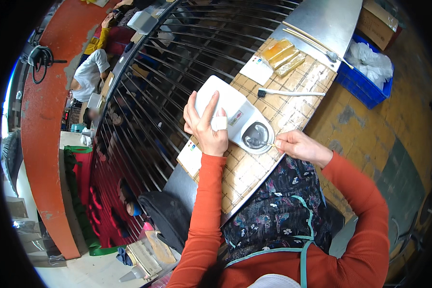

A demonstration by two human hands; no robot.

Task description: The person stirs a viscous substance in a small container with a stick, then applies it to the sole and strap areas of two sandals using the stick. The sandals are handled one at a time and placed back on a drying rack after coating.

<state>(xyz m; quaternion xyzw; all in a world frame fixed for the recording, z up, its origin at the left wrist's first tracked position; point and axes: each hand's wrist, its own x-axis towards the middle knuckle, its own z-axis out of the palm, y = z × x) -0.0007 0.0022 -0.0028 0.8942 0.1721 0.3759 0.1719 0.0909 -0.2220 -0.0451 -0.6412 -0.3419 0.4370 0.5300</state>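
Observation:
A white toilet-shaped piece (pixel 235 106) with a dark oval bowl opening lies tilted on the board. My left hand (pixel 207 126) grips its boxy end, fingers spread over the side and white tape round the thumb. Between the thumb and fingers of my right hand (pixel 300 145) is a thin stick (pixel 270 144), its far end reaching into the bowl; the shape of the tip cannot be made out. Beside the piece lies a white-handled brush (pixel 293 92) with dark bristles.
Amber blocks (pixel 283 56) and a white card (pixel 257 70) lie on the checked board (pixel 247 173). Thin sticks (pixel 312 41) rest on the metal bench beyond. A blue crate (pixel 365 98) stands right, metal bars (pixel 197 41) run left, and a person in white (pixel 91 72) sits farther off.

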